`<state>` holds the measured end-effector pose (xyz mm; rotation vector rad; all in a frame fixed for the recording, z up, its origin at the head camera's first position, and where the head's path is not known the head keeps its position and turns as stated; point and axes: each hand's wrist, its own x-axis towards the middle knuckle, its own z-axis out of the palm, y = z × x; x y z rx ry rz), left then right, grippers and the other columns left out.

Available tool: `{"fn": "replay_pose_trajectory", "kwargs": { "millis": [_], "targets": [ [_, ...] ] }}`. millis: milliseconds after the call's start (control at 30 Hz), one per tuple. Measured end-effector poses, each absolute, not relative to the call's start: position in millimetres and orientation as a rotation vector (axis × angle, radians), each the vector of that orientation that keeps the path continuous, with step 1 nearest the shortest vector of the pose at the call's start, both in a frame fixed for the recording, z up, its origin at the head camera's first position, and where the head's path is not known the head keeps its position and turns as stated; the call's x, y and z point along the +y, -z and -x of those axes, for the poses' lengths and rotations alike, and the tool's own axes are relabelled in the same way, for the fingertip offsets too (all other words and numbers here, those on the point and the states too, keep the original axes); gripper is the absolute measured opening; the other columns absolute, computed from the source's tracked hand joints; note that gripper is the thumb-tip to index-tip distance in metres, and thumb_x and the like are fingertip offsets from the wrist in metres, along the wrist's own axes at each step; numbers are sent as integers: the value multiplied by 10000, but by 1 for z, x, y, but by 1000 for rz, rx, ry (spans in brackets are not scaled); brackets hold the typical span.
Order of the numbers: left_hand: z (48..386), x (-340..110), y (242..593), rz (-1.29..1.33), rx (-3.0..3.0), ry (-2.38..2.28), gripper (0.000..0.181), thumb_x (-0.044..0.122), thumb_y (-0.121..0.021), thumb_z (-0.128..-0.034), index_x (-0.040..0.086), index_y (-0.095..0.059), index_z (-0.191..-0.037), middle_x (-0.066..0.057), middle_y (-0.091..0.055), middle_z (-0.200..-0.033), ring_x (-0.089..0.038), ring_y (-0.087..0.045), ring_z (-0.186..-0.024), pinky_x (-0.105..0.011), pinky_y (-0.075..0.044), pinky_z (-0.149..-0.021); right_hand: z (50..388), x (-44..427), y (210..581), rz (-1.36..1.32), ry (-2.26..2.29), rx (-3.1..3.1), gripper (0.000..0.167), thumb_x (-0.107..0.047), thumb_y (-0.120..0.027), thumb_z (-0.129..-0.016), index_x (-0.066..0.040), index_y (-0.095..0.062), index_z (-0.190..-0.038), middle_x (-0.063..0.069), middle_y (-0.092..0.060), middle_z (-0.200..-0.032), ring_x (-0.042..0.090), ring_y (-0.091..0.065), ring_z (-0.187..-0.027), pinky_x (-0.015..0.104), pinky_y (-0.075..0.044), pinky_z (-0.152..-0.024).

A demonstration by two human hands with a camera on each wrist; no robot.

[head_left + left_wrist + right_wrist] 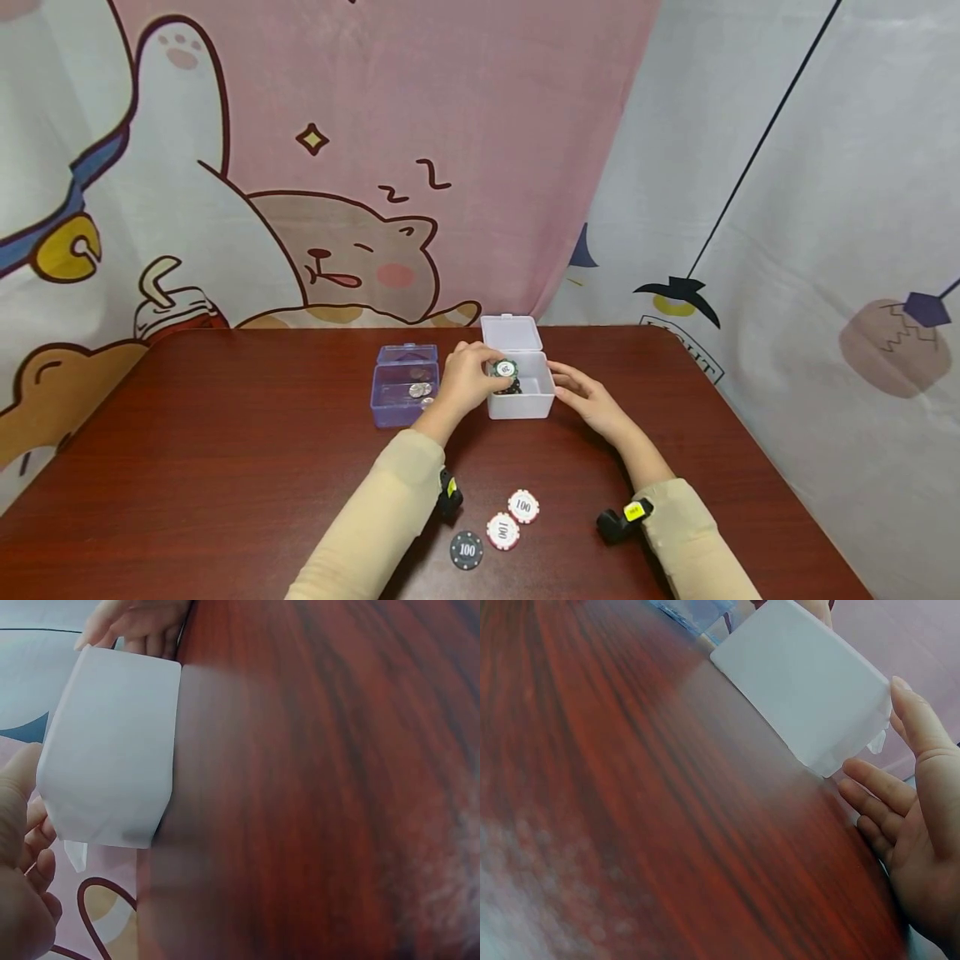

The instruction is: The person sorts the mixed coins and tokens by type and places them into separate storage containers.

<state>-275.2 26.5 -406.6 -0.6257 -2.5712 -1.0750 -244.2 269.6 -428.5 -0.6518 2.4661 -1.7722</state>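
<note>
My left hand pinches a dark green-rimmed poker chip over the left part of an open white plastic box. Just below it shows a black chip; whether that one lies in the box or is held too, I cannot tell. At the box's right side, my right hand touches the wall with its fingers extended. In the right wrist view its thumb meets the box's upper edge. The left wrist view shows the box wall but hides the chips.
A translucent blue-purple box with its lid up stands left of the white one, silver coins inside. Nearer me on the brown table lie two white chips and a black chip. A printed curtain hangs behind.
</note>
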Motion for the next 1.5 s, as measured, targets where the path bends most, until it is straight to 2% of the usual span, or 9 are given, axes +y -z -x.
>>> {"fn": "replay_pose_trajectory", "kwargs": {
  "millis": [400,633,733,833,1067,1167,1233,1400,1500],
  "targets": [
    [275,32,402,599,-2732,801,424,337,-791,-752,136,-719,-1118,21,-635,-1030,-195,-513,-948,-368,-365,-785,244,271,431,643,1757,2478,479,-3,-527,-960,34,-399,-1420,312,-508,-1290,438,-462,-1213,264,-405,-920],
    [271,29,404,631,-2748,887,498,367,-760,-804,106,-655,-1216,-14,-617,-1112,-219,-485,-1003,-401,-350,-839,243,270,430,635,1764,2471,481,-3,-527,-959,43,-394,-1419,323,-499,-1293,452,-458,-1212,546,-344,-986],
    [268,26,406,659,-2679,992,485,330,-768,-805,84,-655,-1207,-28,-620,-1132,-228,-477,-990,-418,-350,-831,243,270,429,638,1770,2459,482,-5,-529,-959,41,-394,-1420,325,-495,-1297,461,-453,-1212,589,-321,-984],
    [263,23,407,700,-2589,1086,469,287,-781,-798,58,-662,-1190,-42,-627,-1139,-236,-477,-983,-435,-355,-822,244,270,429,648,1766,2461,481,-8,-530,-960,37,-397,-1420,320,-496,-1300,461,-453,-1214,560,-342,-982],
    [248,15,406,795,-2451,1241,485,265,-795,-784,35,-662,-1190,-31,-639,-1144,-267,-499,-964,-417,-348,-831,246,270,430,648,1775,2453,482,-7,-534,-958,25,-404,-1421,312,-500,-1300,451,-456,-1214,276,-411,-916],
    [240,13,406,831,-2415,1312,473,246,-807,-774,52,-670,-1183,-27,-640,-1136,-301,-506,-951,-395,-376,-813,246,270,429,650,1780,2449,482,-3,-533,-957,27,-403,-1420,313,-501,-1298,454,-456,-1213,238,-411,-899],
    [236,13,407,868,-2389,1361,460,220,-814,-766,58,-675,-1174,-45,-643,-1126,-318,-507,-943,-409,-407,-797,245,270,429,653,1776,2455,480,-5,-533,-958,28,-404,-1419,311,-504,-1296,452,-459,-1211,276,-414,-917],
    [225,11,409,968,-2345,1477,453,186,-825,-752,56,-679,-1161,-68,-648,-1109,-327,-506,-939,-473,-443,-790,244,270,428,645,1764,2476,479,-16,-535,-960,25,-407,-1419,308,-510,-1291,445,-465,-1209,500,-374,-975],
    [219,9,411,1019,-2331,1521,452,178,-827,-748,51,-678,-1156,-74,-654,-1090,-333,-509,-955,-478,-446,-809,243,270,429,639,1771,2467,479,-10,-530,-960,28,-403,-1420,320,-502,-1293,458,-459,-1210,581,-334,-978]
  ]
}}
